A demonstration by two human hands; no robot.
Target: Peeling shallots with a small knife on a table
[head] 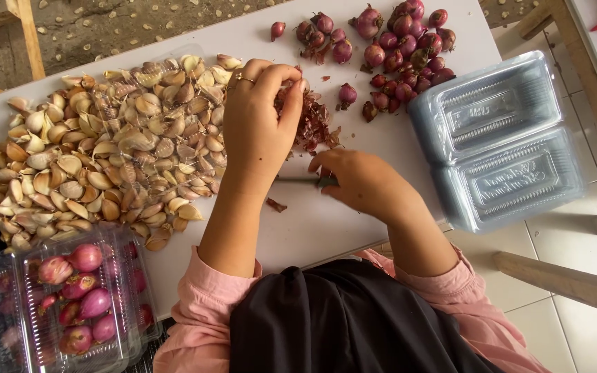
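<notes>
Peeling shallots at a white tabletop (326, 228); progress judged partial. Nearest the person, left of the landmark pile of red skins (312, 121): a clear plastic tub (115, 345) holding peeled, glossy pink shallots, roughly a dozen, not yet full. Next out, the right hand (364, 181), just nearer than the skins, fingers clenched around a small knife (305, 181) whose thin blade points left, flat over the tabletop. Left hand (260, 124), ringed, forearm reaching straight away from the body, fingers pinched on a shallot at the skins' left edge; the bulb is mostly hidden. Left of the skins: a broad heap of garlic cloves (98, 152). Right: two empty clear tubs (499, 141). Beyond the skins: unpeeled shallots (402, 52), a good number left.
</notes>
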